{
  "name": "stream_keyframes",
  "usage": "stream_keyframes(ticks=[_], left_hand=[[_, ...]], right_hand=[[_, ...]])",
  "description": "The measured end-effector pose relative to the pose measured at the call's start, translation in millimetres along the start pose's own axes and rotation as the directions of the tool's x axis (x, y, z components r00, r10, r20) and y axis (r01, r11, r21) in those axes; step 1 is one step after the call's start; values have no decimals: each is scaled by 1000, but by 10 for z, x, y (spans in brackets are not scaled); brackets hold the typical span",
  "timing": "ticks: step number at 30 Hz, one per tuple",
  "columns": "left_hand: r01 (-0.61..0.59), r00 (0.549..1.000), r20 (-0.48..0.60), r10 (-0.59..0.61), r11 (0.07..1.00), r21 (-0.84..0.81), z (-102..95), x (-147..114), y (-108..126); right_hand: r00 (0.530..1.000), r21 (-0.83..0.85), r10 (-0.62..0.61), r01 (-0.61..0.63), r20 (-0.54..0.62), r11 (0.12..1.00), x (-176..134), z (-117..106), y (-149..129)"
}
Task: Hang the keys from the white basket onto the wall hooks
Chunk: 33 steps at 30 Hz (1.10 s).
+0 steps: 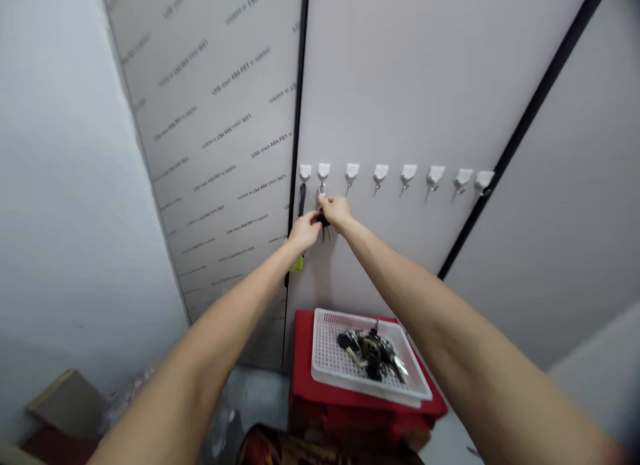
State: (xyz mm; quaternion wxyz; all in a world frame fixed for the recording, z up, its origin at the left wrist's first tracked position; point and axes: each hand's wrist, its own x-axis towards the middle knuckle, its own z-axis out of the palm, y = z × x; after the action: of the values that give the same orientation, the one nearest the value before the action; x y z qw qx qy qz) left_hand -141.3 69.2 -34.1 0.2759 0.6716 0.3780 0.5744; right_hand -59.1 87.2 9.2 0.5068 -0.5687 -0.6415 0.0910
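Both my hands are raised to a row of white wall hooks (352, 172) on a pale panel. A bunch of keys (325, 233) with a dark part and a metal ring hangs below the second hook (324, 170) from the left. My right hand (337, 212) pinches it near the ring. My left hand (305, 231) closes its fingertips on the dark part from the left. From the leftmost hook (305, 172) hangs a black strap (303, 198), with a yellow-green tag (297, 263) lower down, partly behind my left hand.
Below stands a red box (306, 378) bearing a white perforated basket (320, 358) with a pile of keys (373, 351). Black vertical strips (300, 85) divide the panels. At lower left are a brown board (70, 401) and clear plastic. More hooks continue to the right.
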Motion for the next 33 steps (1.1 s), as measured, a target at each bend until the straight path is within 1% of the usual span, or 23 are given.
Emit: stream_keyframes(ticks=[3, 6, 8, 9, 11, 12, 14, 15, 17, 20, 23, 25, 28, 31, 33], left_hand=[[-1, 1000, 22, -1, 997, 81, 32, -6, -22], [10, 999, 29, -14, 989, 147, 72, 0, -45], [33, 999, 20, -37, 983, 182, 85, -21, -47], [45, 999, 14, -49, 979, 198, 86, -45, -45], [69, 998, -4, -70, 973, 222, 81, -125, -54], [80, 997, -15, -78, 971, 226, 80, -181, -70], [103, 995, -35, -98, 973, 207, 96, -328, -136], [118, 993, -38, -112, 976, 185, 117, -418, -186], [161, 987, -36, -158, 978, 131, 182, -627, -312], [271, 962, -15, -271, 960, 75, 314, -977, -512], [389, 919, 40, -393, 918, 71, 418, -1291, -668], [435, 892, 94, -443, 896, 88, 450, -1438, -735], [467, 867, 158, -472, 881, 67, 462, -1558, -781], [498, 849, 201, -488, 867, 5, 487, -1612, -765], [525, 831, 247, -499, 849, -52, 521, -1642, -729]], right_hand=[[998, -103, -68, 69, 12, 992, -91, -87, 41], [986, -96, -157, 162, 58, 982, -294, -224, 227], [974, -111, -195, 207, 113, 972, -537, -335, 459], [969, -134, -191, 212, 157, 968, -688, -388, 604], [948, -204, -126, 190, 292, 960, -1023, -474, 928], [923, -239, -71, 172, 379, 956, -1193, -500, 1092], [851, -338, 42, 162, 523, 927, -1500, -511, 1383], [820, -380, 70, 185, 568, 906, -1626, -496, 1498], [781, -432, 71, 265, 621, 862, -1806, -432, 1652], [753, -496, 58, 371, 655, 785, -1914, -305, 1730], [755, -558, 99, 382, 648, 736, -1913, -227, 1721], [773, -563, 111, 347, 625, 750, -1890, -230, 1700], [807, -502, 124, 231, 578, 833, -1830, -302, 1650], [832, -313, 120, 66, 541, 947, -1744, -396, 1563], [838, -129, 165, -114, 521, 985, -1691, -445, 1480]])
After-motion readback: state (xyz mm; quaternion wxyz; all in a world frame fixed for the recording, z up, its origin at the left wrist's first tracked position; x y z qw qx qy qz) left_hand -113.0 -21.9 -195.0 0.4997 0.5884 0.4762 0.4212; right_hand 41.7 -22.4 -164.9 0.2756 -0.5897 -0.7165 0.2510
